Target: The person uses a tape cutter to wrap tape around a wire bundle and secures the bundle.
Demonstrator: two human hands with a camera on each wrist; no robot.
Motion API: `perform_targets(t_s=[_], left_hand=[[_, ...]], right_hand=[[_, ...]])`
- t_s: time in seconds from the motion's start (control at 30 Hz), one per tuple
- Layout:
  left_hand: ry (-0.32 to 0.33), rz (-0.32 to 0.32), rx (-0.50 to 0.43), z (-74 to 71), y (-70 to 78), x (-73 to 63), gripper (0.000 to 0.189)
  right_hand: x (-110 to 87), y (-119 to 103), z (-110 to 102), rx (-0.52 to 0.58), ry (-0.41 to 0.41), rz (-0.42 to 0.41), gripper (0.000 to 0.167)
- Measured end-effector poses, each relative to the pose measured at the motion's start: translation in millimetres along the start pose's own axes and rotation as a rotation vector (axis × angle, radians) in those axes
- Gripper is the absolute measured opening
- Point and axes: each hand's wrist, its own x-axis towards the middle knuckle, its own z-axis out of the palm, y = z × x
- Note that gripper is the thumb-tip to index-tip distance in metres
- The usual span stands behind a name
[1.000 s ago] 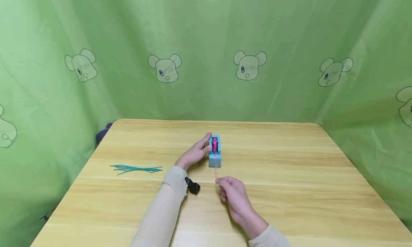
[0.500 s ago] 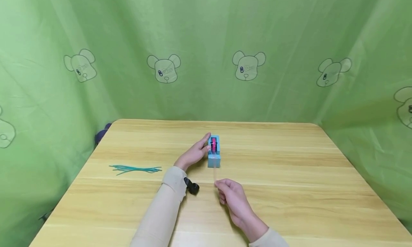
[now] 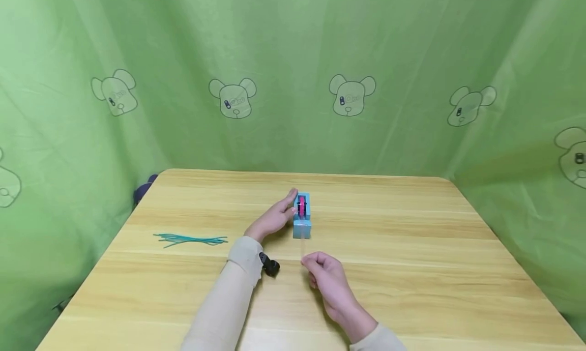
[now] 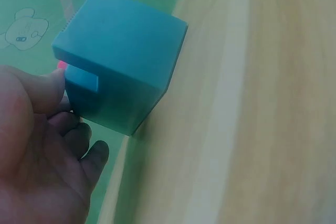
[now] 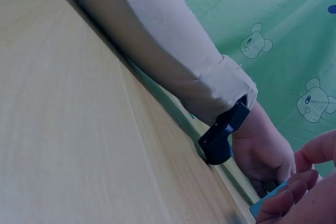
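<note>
A light blue tape dispenser (image 3: 302, 230) with a pink tape roll (image 3: 301, 206) stands on the table, its front towards me. My left hand (image 3: 272, 219) holds it from the left side. In the left wrist view, the thumb (image 4: 44, 90) lies at the notch in the dispenser (image 4: 121, 40). Between thumb and index finger, my right hand (image 3: 330, 280) pinches the end of a clear strip of tape (image 3: 302, 246). The strip runs taut from the dispenser's front edge. In the right wrist view, the fingers of my right hand (image 5: 302, 195) hide most of the dispenser.
A loose bunch of teal strands (image 3: 189, 239) lies on the wooden table (image 3: 412, 249), left of my left forearm. A black wrist camera (image 3: 270, 265) sticks out from the left cuff. Green curtains (image 3: 293, 137) with bear-head prints surround the table.
My right hand has drawn the tape strip slightly closer to me, making it a little longer. The left hand stays on the dispenser. The whole head view has shifted slightly.
</note>
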Motion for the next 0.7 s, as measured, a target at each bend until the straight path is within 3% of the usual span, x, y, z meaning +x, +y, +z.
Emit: perform_targets(t_s=[0.7], left_hand=[[0.076, -0.012, 0.086, -5.8, 7.3, -11.8, 0.058]], right_hand=[[1.3, 4.1, -2.0, -0.006, 0.002, 0.001, 0.021]])
